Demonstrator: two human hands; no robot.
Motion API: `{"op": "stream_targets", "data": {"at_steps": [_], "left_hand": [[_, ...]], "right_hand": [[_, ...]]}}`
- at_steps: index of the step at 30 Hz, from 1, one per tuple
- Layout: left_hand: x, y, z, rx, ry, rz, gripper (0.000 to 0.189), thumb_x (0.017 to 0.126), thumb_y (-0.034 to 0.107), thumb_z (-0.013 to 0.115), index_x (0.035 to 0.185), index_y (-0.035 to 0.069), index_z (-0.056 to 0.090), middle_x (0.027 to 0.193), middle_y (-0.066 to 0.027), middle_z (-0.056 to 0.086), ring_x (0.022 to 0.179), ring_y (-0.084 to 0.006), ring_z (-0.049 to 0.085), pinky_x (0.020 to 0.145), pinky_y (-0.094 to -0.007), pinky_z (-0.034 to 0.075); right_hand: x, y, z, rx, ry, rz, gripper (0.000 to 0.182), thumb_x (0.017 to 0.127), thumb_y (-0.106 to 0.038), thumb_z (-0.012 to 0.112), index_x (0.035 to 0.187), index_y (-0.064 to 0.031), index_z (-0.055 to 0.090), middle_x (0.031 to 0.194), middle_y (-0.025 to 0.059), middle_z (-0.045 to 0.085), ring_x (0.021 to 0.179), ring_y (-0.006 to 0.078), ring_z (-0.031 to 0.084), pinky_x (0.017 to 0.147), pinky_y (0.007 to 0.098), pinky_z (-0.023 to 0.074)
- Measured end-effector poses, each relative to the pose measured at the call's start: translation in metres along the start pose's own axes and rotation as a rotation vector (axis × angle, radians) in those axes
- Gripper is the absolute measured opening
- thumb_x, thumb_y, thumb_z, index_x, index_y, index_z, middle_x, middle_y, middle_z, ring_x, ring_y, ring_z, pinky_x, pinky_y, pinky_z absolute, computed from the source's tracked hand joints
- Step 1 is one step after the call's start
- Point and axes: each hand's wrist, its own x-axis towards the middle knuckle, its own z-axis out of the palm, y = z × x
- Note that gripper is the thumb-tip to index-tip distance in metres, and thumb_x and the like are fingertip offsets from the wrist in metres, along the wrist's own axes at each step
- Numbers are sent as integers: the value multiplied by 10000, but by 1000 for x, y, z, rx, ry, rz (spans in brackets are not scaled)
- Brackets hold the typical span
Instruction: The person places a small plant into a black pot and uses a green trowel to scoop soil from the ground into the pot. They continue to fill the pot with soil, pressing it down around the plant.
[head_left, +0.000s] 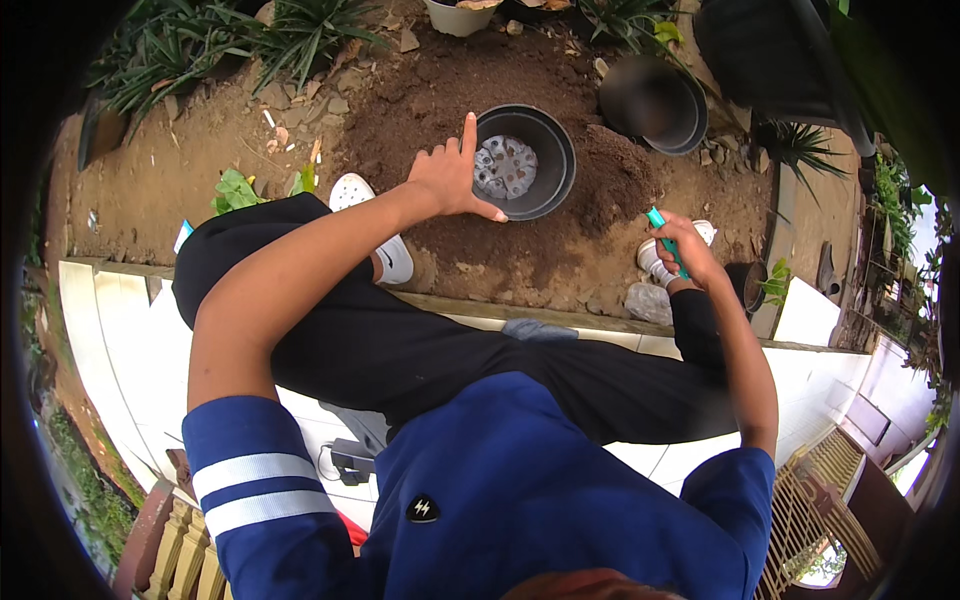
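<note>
A round black plastic plant pot (559, 169) stands on loose dark soil, its mouth facing up. Through it I see a grey, perforated bottom (506, 166). Against the pot's left side is my left hand (446, 178), thumb and forefinger spread wide along the rim, the other fingers partly bent. My right hand (691, 244) is closed around the teal handle (660, 225) of a hand tool; its working end cannot be made out. Between the pot and that hand rises a small mound of soil (619, 176).
Another black pot (694, 120) lies tipped to the right, near a large dark container (765, 60). A pale pot (459, 19) and spiky plants (300, 37) line the far side. My white shoes (394, 259) flank the soil. A crumpled clear plastic bag (649, 302) lies near the tiled edge.
</note>
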Motion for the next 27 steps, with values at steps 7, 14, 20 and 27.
{"op": "stream_targets", "data": {"at_steps": [7,14,20,27], "left_hand": [[4,0,3,5,34,15,1558,555,872,692,1525,-45,-111,1323,-264,505,1170,-393,575,971,-489,469],[0,-3,6,18,26,10,1564,559,894,663,1516,-60,-125,1276,-267,523,1142,-398,587,961,-486,473],[2,3,0,29,25,15,1565,558,888,672,1517,-63,-119,1271,-259,528,1144,-382,588,954,-473,479],[6,5,1,27,12,11,1565,559,885,677,1516,-72,-108,1258,-258,532,1131,-375,592,925,-466,492]], "right_hand": [[7,-11,78,-646,289,-562,241,938,-162,541,1122,-8,517,746,193,633,694,356,641,623,436,475],[1,-21,81,-683,449,-428,250,965,-238,547,1114,-38,531,775,226,632,756,413,638,675,479,445],[50,67,9,-314,465,-418,328,1014,-345,536,971,-19,538,654,46,496,607,133,486,575,341,401],[133,222,-62,-293,602,-339,288,1026,-316,524,935,-43,544,645,12,491,526,101,462,491,274,371]]}}
